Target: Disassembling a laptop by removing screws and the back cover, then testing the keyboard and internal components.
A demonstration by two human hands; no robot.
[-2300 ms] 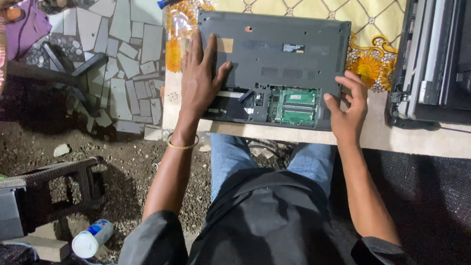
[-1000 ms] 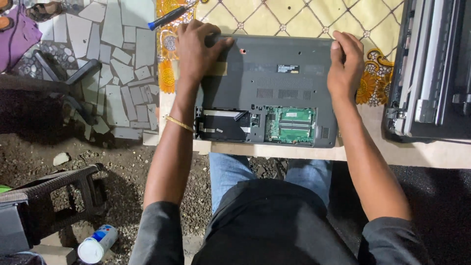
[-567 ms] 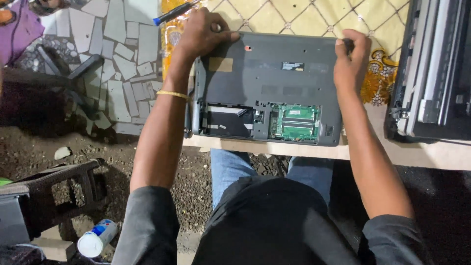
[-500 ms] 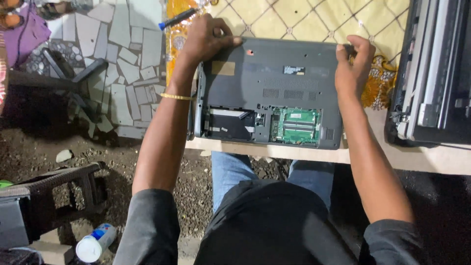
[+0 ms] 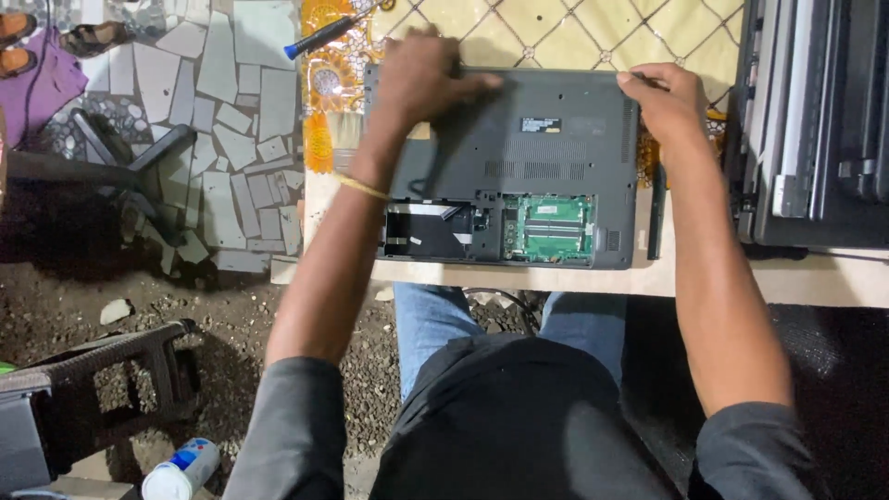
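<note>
Blue-handled screwdriver (image 5: 326,33) lies on the table (image 5: 796,278) beyond the far left corner; stacked dark devices (image 5: 815,120) stand at right, thin black strip (image 5: 656,211) just beside. Grey laptop (image 5: 537,157) bottom-up at the near table edge, service bay open. Left hand (image 5: 421,79) curled over its far left edge; right hand (image 5: 665,100) clamped on the far right corner

In view are two hands, one left hand (image 5: 421,83) and one right hand (image 5: 667,97), one upturned grey laptop (image 5: 537,157), one blue-handled screwdriver (image 5: 324,35), one spray can (image 5: 181,470), one dark stool (image 5: 102,389) and two sandals (image 5: 18,42).
</note>
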